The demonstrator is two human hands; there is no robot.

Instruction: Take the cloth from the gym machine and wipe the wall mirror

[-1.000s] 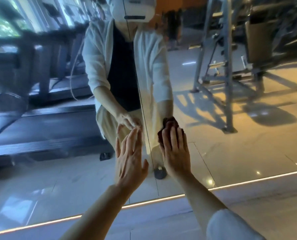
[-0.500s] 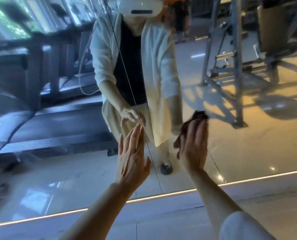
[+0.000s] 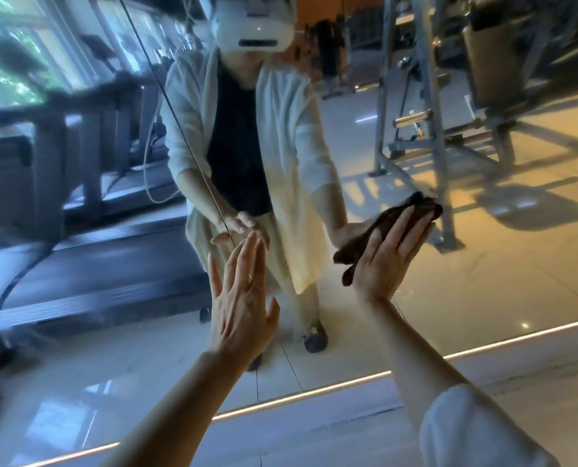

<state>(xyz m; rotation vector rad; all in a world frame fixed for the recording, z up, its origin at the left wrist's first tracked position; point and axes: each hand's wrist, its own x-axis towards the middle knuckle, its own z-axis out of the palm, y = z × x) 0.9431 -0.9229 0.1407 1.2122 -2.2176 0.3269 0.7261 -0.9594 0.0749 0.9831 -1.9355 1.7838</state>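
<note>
Dark brown cloth (image 3: 380,235), crumpled, pressed flat-fingered against the mirror (image 3: 483,264) by the right hand (image 3: 387,261).

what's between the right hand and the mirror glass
The dark brown cloth, pressed flat under the right hand against the mirror, in the head view.

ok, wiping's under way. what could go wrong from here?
1. The right hand presses the cloth with flat fingers, not a grip, so it may slip out.
2. The left hand lies bare at the mirror and may leave prints.
3. The seam could snag the cloth.
</note>
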